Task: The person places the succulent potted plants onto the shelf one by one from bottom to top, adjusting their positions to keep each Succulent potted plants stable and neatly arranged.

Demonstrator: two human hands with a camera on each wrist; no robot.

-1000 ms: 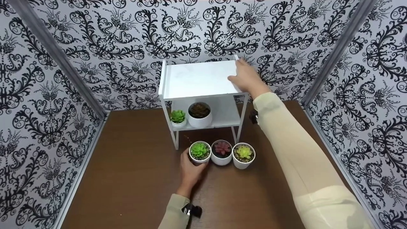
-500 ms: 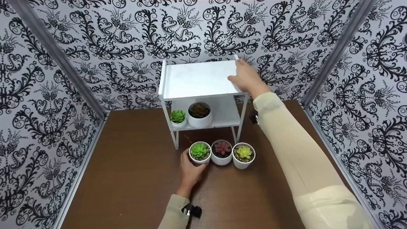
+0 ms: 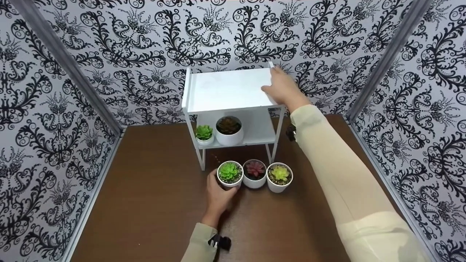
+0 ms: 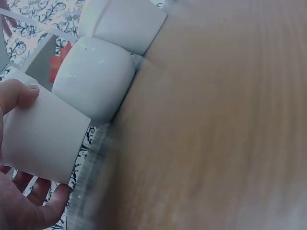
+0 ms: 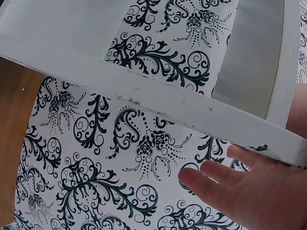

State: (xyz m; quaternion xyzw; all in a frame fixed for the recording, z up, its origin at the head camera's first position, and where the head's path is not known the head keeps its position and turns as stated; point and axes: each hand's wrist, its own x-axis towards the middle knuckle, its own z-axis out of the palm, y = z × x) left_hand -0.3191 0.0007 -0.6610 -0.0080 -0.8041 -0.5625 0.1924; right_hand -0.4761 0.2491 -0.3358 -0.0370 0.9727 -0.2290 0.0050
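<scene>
My left hand (image 3: 218, 194) holds a white pot with a bright green succulent (image 3: 230, 173) on the table, thumb and fingers around its sides. The left wrist view shows the thumb on that pot's wall (image 4: 48, 134) and the fingertips below. Close on its right stand a white pot with a dark red succulent (image 3: 255, 174) and a white pot with a yellow-green succulent (image 3: 279, 178). My right hand (image 3: 284, 87) grips the right end of a white two-tier shelf (image 3: 229, 89), thumb on the top board. In the right wrist view its fingers lie outside the side frame (image 5: 158, 96).
On the lower tier sit a small green succulent pot (image 3: 204, 135) at the left and a larger white pot with a dark brown succulent (image 3: 229, 133). Patterned walls (image 3: 145, 51) enclose the brown table (image 3: 153, 196) at the back and sides.
</scene>
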